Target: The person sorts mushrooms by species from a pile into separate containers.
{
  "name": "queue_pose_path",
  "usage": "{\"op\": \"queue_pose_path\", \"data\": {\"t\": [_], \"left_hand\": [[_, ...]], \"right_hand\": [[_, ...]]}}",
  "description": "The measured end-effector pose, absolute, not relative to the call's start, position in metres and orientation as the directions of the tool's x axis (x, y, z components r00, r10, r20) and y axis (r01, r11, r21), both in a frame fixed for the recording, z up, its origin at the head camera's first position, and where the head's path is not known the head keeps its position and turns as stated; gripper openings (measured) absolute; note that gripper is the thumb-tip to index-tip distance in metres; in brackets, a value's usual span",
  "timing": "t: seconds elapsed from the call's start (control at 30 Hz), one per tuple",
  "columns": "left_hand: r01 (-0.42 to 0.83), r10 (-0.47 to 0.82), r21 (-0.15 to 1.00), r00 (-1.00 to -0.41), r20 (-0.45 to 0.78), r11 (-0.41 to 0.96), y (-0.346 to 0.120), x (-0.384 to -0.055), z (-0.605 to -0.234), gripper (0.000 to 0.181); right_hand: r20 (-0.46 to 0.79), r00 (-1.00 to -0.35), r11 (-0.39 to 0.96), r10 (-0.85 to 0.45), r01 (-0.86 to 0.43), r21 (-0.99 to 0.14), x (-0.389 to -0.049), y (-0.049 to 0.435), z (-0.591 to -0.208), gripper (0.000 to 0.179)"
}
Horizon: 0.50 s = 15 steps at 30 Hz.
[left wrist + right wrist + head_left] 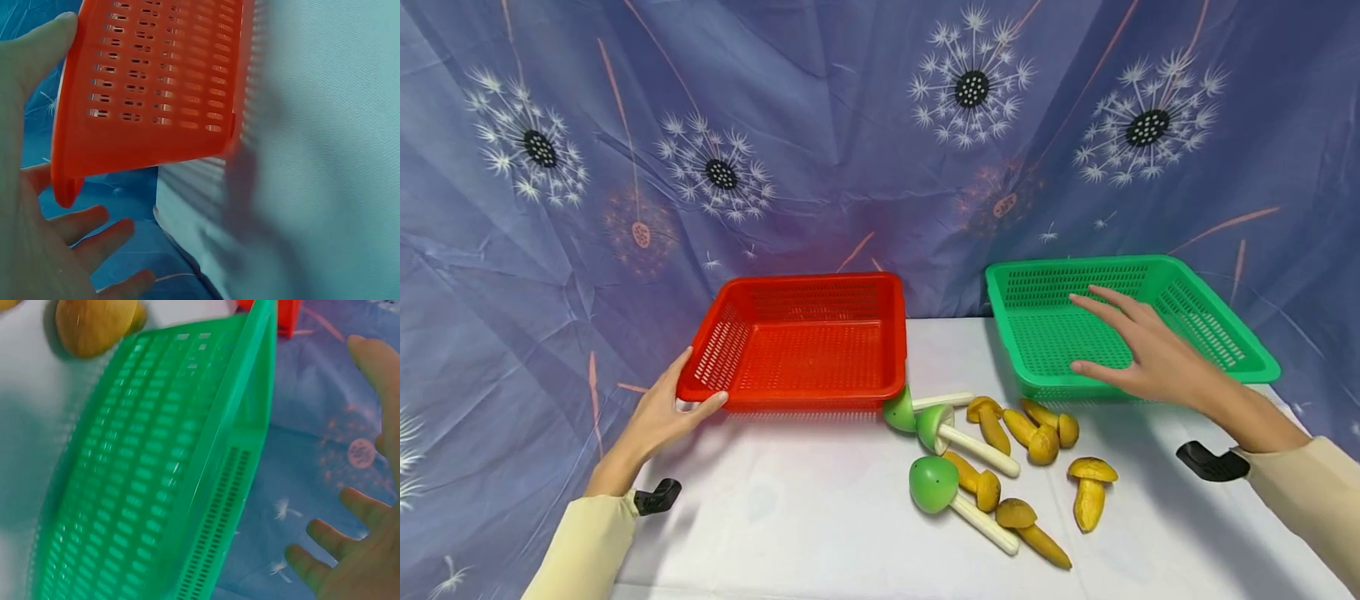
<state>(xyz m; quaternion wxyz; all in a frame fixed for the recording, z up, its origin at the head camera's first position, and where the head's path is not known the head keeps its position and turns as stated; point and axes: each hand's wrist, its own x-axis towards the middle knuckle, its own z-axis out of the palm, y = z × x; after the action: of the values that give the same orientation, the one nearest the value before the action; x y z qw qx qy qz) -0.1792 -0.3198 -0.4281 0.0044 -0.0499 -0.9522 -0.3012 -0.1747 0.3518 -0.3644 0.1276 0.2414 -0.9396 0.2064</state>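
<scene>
A red plastic basket (816, 404) with slotted walls stands at left on the white-covered table. My left hand (662, 412) grips its front left corner, the thumb on the front rim and the index finger behind the corner; the remaining fingers spread free in the left wrist view. Over a green basket (1206, 292) at right hovers my right hand (1150, 350), fingers extended and thumb apart, holding nothing. Between and before the baskets lie toy mushrooms: three with green caps (934, 483) and white stems, and several yellow-brown ones (1090, 492).
A blue cloth with dandelion prints (835, 167) hangs behind both baskets. White cloth (775, 517) covers the table. One green-capped mushroom (901, 414) lies close against the red basket's front right corner.
</scene>
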Motion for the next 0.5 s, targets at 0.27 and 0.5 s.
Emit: {"op": "queue_pose_path", "data": {"t": [0.27,0.5], "left_hand": [[0.034,0.068,0.628,-0.997,-0.029,0.777,-0.325,-0.179,-0.434,0.099],[0.03,0.064,0.704,-0.998,-0.023,0.71,-0.326,-0.181,-0.444,0.097]], "right_hand": [[0.415,-0.79,0.781,-0.451,-0.574,-0.245,-0.13,0.341,-0.366,0.092],[0.287,-0.784,0.735,-0.551,-0.618,-0.279,-0.097,0.348,-0.389,0.076]]}}
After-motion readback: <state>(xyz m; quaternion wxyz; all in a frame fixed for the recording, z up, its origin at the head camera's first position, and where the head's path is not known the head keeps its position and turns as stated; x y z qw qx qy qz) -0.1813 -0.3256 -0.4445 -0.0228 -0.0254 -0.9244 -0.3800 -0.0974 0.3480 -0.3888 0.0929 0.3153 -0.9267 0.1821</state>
